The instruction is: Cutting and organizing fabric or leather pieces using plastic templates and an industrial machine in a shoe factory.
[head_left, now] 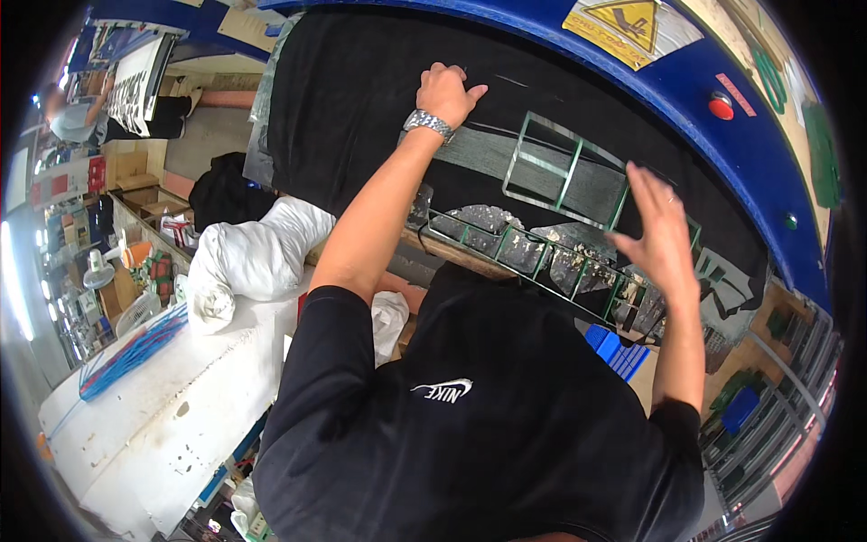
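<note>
One bare hand, the left (449, 95), rests on a black sheet (352, 81) spread beneath a blue press beam (677, 101). Its fingers are curled and its thumb points right; whether they pinch the sheet cannot be told. The right hand (662, 230), slightly blurred, has thumb and fingers spread well apart beside the right end of a rectangular green-edged cutting die (571, 173). Contact there is unclear. The die lies tilted across the sheet, between the two hands, with a grey textured surface showing through its openings.

Good handling here would probably mean keeping the sheet smooth under the left hand, setting the die flat and square with light touches on its outer sides, and keeping fingers off its edges and out from under the beam.

Nearer the body, a long green-edged metal frame (540, 264) is divided into cells; speckled dark grey material shows inside them, though whether it is loose scrap is uncertain. At far left, beyond a white cloth bundle (257, 253), stand brown boxes (167, 210); their contents are too small to identify. A bundle of blue strands (135, 357) lies on a white bench (181, 411).
</note>
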`<control>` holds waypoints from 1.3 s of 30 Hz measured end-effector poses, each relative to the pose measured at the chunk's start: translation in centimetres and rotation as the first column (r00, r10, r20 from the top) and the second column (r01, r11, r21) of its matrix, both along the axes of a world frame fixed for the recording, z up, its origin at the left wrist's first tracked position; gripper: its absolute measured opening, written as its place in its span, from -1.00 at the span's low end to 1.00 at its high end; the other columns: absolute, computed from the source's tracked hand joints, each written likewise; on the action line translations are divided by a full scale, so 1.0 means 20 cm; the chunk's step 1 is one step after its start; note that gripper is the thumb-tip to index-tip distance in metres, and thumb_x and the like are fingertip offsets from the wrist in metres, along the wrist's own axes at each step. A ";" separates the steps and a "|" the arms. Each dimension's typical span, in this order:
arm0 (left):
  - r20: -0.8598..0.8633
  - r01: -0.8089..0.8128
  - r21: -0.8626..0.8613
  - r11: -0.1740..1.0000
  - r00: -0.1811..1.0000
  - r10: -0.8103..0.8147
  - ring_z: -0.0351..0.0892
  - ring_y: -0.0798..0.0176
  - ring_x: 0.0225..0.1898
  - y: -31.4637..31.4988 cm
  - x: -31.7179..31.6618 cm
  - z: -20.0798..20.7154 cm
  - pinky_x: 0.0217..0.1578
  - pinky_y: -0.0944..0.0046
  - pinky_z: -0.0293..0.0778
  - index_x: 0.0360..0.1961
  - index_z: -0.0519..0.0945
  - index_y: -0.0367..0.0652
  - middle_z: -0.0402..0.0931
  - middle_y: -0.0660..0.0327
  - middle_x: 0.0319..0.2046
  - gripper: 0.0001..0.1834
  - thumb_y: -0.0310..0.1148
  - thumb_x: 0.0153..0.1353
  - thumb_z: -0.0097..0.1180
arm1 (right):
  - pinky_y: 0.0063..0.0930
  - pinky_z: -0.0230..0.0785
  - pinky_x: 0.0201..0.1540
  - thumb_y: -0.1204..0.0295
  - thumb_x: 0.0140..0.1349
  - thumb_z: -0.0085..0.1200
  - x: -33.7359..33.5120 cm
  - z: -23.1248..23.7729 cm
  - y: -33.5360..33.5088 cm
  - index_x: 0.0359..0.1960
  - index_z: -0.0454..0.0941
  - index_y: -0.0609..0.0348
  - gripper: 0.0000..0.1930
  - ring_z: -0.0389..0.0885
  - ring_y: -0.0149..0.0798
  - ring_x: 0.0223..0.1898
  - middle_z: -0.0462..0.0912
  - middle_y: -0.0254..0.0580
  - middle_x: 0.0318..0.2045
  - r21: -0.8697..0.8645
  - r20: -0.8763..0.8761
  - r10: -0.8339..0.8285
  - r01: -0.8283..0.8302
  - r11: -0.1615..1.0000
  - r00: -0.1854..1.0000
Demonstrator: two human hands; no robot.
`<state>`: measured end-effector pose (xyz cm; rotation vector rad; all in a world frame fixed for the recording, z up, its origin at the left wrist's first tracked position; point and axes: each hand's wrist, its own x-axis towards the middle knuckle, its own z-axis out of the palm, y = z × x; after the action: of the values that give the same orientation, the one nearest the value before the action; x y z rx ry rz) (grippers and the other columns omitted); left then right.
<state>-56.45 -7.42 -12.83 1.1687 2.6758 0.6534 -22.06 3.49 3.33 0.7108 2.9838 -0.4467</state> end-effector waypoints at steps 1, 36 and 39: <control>0.012 -0.029 -0.009 1.000 1.000 0.029 0.56 -0.15 -0.02 0.05 0.02 0.01 0.02 -0.02 0.51 -0.20 0.73 -0.17 0.62 -0.02 -0.15 -0.57 -0.04 0.07 0.44 | -0.11 0.27 0.32 0.42 -0.23 0.53 0.07 -0.08 -0.01 0.41 0.29 0.14 0.03 0.43 0.05 0.25 0.45 0.00 0.26 -0.034 0.043 -0.023 0.025 0.999 0.999; 0.202 0.235 0.574 0.784 0.888 -0.414 0.62 0.48 -0.39 -0.28 0.27 0.87 -0.38 0.42 0.49 -0.09 0.72 -0.18 0.71 0.23 -0.36 -0.76 -0.60 0.21 0.24 | -0.39 0.25 0.26 0.30 0.01 0.49 -0.41 -0.49 0.45 0.41 0.32 0.07 -0.12 0.46 -0.26 0.18 0.59 -0.25 0.09 -0.651 -0.287 -0.041 -0.163 0.742 0.957; 0.148 0.174 0.659 0.732 0.924 -0.353 0.50 0.51 -0.52 -0.39 0.24 0.92 -0.48 0.46 0.40 -0.13 0.72 -0.22 0.68 0.23 -0.43 -0.81 -0.57 0.21 0.26 | -0.48 0.31 -0.01 0.42 0.01 0.49 -0.57 -0.57 0.45 0.17 0.57 0.14 -0.38 0.43 -0.38 -0.17 0.48 -0.38 -0.24 -0.793 -0.181 0.163 -0.242 0.559 0.970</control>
<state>-51.59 -15.28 5.63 1.4379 2.0321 1.6153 -33.45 12.45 -8.14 0.2253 2.3984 -1.6956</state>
